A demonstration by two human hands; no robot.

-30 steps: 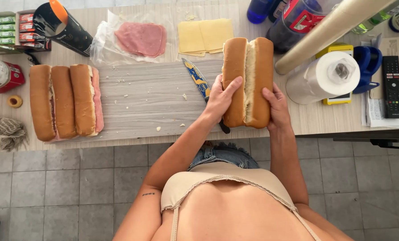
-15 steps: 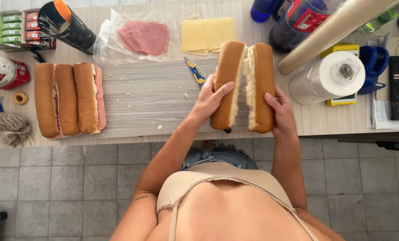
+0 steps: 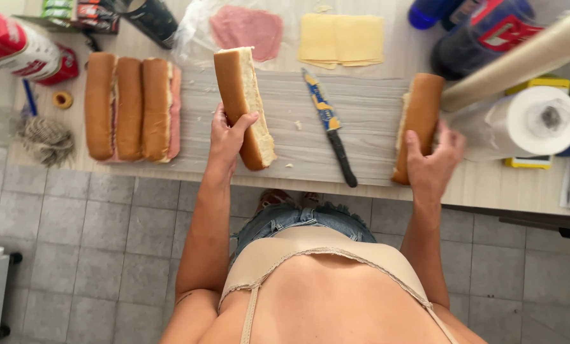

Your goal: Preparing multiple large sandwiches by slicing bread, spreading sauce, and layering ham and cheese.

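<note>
Red-white package (image 3: 17, 48) far left; green-red boxes (image 3: 81, 11)

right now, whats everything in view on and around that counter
bread halves: two, tan, one in each hand
filled rolls: two, tan with pink filling, counter left
knife: one, blue and yellow blade, black handle, between the halves
ham: pink, on clear wrap, counter back
cheese slices: yellow, beside ham
paper towel roll: one, white, right
twine ball: one, beige, left edge
left hand: grips one half
right hand: on other half
</note>
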